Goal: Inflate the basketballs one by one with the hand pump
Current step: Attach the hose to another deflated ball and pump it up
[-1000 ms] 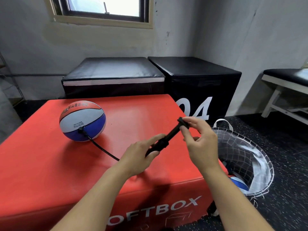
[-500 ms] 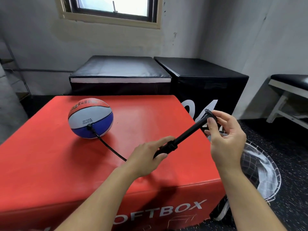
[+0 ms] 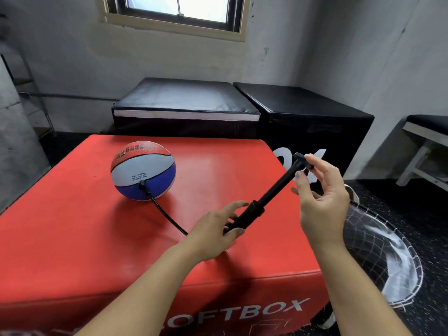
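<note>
Ok so my left hand (image 3: 213, 230) is wrapped round the hand pump (image 3: 263, 202) barrel, fingers curled on it. My right hand (image 3: 320, 200) pinches the T-handle w/ thumb + forefinger, other fingers loosely spread. Rod's pulled way out. Hose (image 3: 167, 218) runs to the basketball (image 3: 143, 169), far left on the red soft box (image 3: 72, 226). Mesh basket (image 3: 388, 258) on the right.

Red, white and blue panelled basketball (image 3: 143, 170), black hand pump (image 3: 266, 197), red box (image 3: 72, 226) with white lettering
</note>
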`<state>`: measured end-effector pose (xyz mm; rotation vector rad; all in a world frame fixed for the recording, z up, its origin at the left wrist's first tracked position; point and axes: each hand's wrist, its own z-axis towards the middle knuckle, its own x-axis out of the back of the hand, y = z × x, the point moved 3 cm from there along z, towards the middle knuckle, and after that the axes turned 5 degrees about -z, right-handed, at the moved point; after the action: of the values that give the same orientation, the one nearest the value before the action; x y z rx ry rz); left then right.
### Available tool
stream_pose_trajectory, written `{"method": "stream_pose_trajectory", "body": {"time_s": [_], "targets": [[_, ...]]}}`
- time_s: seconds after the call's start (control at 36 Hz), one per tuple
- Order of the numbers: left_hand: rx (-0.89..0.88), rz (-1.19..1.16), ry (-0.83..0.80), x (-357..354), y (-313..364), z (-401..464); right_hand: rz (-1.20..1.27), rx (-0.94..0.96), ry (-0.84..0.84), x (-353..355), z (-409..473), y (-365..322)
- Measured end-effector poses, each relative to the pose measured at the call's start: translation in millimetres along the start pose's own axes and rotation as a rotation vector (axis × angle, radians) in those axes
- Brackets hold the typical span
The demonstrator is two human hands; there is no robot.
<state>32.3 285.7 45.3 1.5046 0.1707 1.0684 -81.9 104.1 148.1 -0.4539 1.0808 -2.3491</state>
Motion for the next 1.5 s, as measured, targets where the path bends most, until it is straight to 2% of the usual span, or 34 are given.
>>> {"method": "stream_pose_trajectory", "body": {"time_s": [0.14,0.25,0.39,0.5,0.61,0.69,0.83,1.03,1.14,1.22,1.25,1.39,1.5], "targets": [[-0.001,0.018,0.029,2.5,-3.3,-0.1,0.026,-0.159,-0.053,-11.5,-6.5,21.4],[-0.008,-0.051,0.111,6.3,-5.9,1.7,0.044,-0.245,-0.226,-34.0,-18.5,33.8],[-0.071,-0.158,0.186,9.3,-4.5,3.3,-0.043,-0.268,-0.494,-64.8,-37.5,43.1],[-0.072,-0.175,0.198,11.0,-3.6,1.4,-0.102,-0.267,-0.519,-80.5,-45.0,46.3],[-0.065,0.066,0.245,27.1,-4.7,-3.5,-0.173,-0.268,-0.498,-92.9,-39.2,55.2],[-0.119,0.295,0.38,48.7,-2.5,-11.4,-0.252,-0.32,-0.523,-99.6,-31.4,67.2],[-0.222,0.443,0.582,88.2,-7.4,-25.9,-0.333,-0.463,-0.596,-110.1,-27.7,87.7],[-0.03,0.514,0.781,137.2,-51.0,-46.7,-0.453,-0.472,-0.701,-139.9,-34.0,105.0],[0.073,0.403,0.889,155.2,-74.9,-57.7,-0.564,-0.476,-0.795,-158.5,-40.5,104.9],[0.155,0.251,0.922,163.6,-89.5,-61.4,-0.792,-0.307,-0.775,-171.6,-45.6,91.3],[0.176,0.201,0.924,165.9,-93.8,-62.6,-0.801,-0.233,-0.746,-179.1,-47.4,84.1],[0.226,0.066,0.862,170.1,-114.0,-59.6,-0.331,-0.067,-0.832,-230.3,-59.6,45.8],[0.211,-0.026,0.81,168.2,-121.4,-51.4,-0.14,-0.163,-0.885,-263.2,-68.9,41.5]]}}
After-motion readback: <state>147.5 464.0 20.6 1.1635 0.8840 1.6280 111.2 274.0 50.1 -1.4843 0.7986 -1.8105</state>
